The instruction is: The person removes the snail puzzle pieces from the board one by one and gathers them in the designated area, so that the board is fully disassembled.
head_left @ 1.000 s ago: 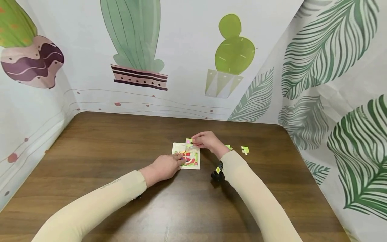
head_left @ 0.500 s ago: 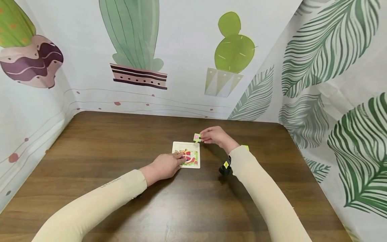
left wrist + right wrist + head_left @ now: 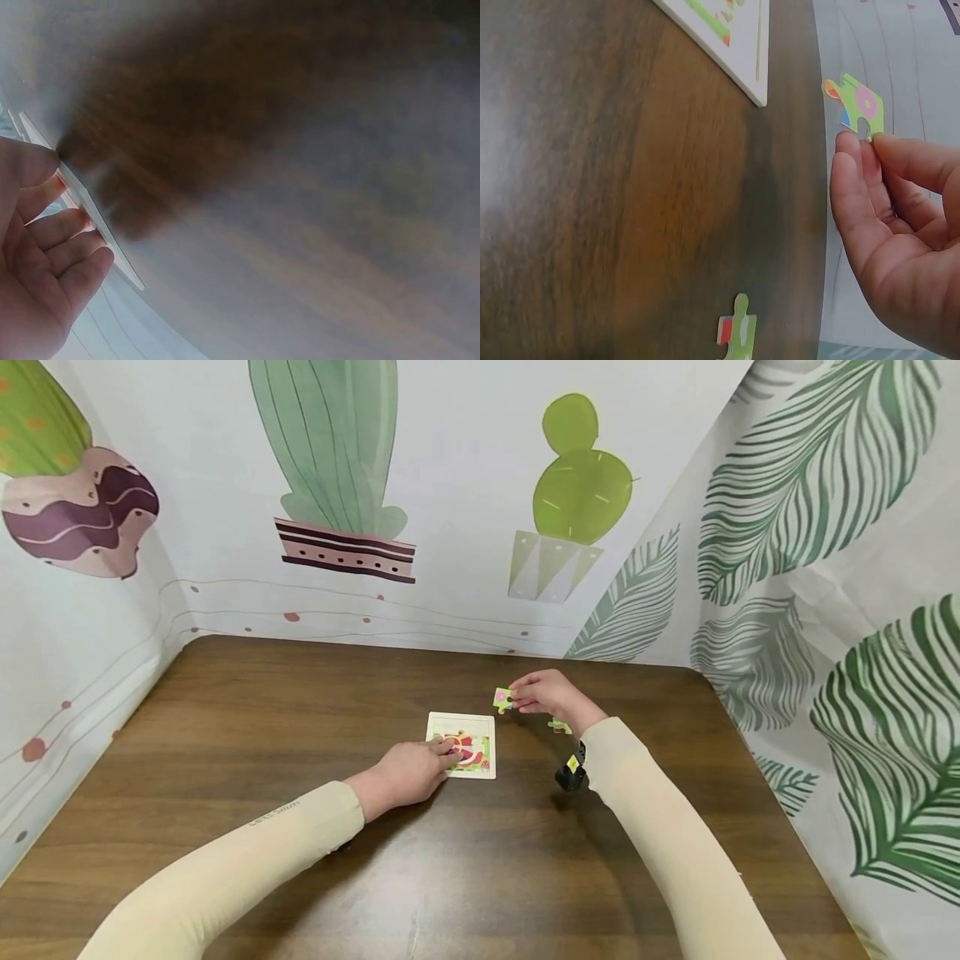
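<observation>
In the head view, a white-framed jigsaw puzzle tray (image 3: 485,772) lies on the table, its lower part filled with a colourful picture and its upper part pale. My left hand (image 3: 408,772) rests on the tray's left side, fingertips over the picture. The left wrist view shows its thumb right at the tray's edge (image 3: 124,262). My right hand (image 3: 551,695) is raised beyond the tray's upper right corner. Its thumb and fingers pinch a green jigsaw piece (image 3: 861,103) with a pink flower and bits of orange and blue.
A loose green jigsaw piece (image 3: 741,334) lies on the brown wooden table (image 3: 300,693); in the head view it shows just below my right hand. A cactus-patterned wall covering (image 3: 465,527) rises behind the table. A black wrist camera (image 3: 572,775) sits on my right wrist.
My right hand has lifted the flower piece off the tray's upper right and carried it right and away from me. My left hand has stayed on the tray.
</observation>
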A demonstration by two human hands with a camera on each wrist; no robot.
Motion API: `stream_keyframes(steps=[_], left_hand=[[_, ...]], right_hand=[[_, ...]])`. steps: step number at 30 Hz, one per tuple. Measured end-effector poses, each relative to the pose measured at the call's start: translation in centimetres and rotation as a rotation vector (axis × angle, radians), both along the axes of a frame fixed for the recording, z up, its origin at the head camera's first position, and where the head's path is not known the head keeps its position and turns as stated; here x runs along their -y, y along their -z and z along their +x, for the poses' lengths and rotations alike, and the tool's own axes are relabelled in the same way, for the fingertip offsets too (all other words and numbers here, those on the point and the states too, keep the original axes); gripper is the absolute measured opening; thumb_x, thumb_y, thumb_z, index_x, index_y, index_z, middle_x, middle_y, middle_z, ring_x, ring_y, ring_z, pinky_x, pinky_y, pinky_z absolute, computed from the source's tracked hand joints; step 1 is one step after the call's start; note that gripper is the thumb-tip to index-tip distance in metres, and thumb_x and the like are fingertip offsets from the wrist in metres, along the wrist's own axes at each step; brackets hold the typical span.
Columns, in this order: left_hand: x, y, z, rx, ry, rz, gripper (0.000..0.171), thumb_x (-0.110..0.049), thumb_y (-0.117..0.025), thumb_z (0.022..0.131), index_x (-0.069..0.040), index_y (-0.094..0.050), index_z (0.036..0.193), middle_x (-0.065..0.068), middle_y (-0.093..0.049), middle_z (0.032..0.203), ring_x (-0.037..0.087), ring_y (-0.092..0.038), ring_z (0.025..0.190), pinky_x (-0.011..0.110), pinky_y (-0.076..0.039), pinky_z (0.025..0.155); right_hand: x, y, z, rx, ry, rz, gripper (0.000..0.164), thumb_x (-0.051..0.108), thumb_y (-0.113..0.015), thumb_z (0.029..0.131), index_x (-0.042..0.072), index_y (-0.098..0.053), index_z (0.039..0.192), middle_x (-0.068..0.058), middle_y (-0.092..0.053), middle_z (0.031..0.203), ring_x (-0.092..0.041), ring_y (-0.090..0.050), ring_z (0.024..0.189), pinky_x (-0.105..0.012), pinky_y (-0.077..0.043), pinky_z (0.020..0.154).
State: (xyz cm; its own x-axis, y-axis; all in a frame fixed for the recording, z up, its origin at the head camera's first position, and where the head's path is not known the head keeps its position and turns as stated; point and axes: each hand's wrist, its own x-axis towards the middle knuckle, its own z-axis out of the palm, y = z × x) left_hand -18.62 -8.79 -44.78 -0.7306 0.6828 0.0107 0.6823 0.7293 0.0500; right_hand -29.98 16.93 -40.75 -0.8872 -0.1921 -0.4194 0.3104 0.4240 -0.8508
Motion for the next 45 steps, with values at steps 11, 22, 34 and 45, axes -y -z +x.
stream_keyframes(steps=[11, 22, 34, 45], left_hand=[[0.1, 0.2, 0.0, -0.023, 0.006, 0.003, 0.037, -0.019, -0.066, 0.097, -0.011, -0.069, 0.134, 0.014, -0.068, 0.139, 0.028, -0.067, 0.128, 0.043, -0.061, 0.092], [0.1, 0.2, 0.0, -0.009, -0.003, 0.005, 0.038, -0.02, -0.066, 0.098, -0.012, -0.069, 0.134, 0.013, -0.067, 0.14, 0.028, -0.066, 0.13, 0.043, -0.06, 0.093], [0.2, 0.4, -0.1, -0.043, 0.014, 0.035, 0.037, -0.019, -0.067, 0.097, -0.01, -0.07, 0.133, 0.015, -0.067, 0.139, 0.029, -0.069, 0.125, 0.043, -0.061, 0.091], [0.2, 0.3, 0.1, -0.04, 0.011, 0.026, 0.037, -0.019, -0.066, 0.097, -0.01, -0.069, 0.133, 0.015, -0.067, 0.139, 0.029, -0.068, 0.127, 0.043, -0.06, 0.094]], right_hand=[[-1.0, 0.6, -0.2, 0.017, -0.009, 0.041, 0.032, 0.003, -0.057, 0.102, -0.012, -0.06, 0.13, -0.006, -0.071, 0.097, -0.006, -0.067, 0.076, -0.02, -0.059, 0.074], [-1.3, 1.6, 0.0, 0.039, -0.019, 0.09, 0.031, 0.002, -0.059, 0.102, -0.014, -0.061, 0.129, -0.003, -0.069, 0.09, -0.006, -0.065, 0.071, -0.022, -0.06, 0.074], [-1.4, 2.2, 0.0, 0.028, -0.037, 0.12, 0.03, 0.001, -0.059, 0.101, -0.015, -0.063, 0.126, -0.003, -0.069, 0.089, -0.006, -0.064, 0.071, -0.022, -0.059, 0.073], [-1.1, 2.5, 0.2, -0.027, -0.026, 0.239, 0.026, 0.0, -0.063, 0.096, -0.016, -0.069, 0.116, 0.002, -0.067, 0.075, -0.007, -0.059, 0.066, -0.02, -0.056, 0.067]])
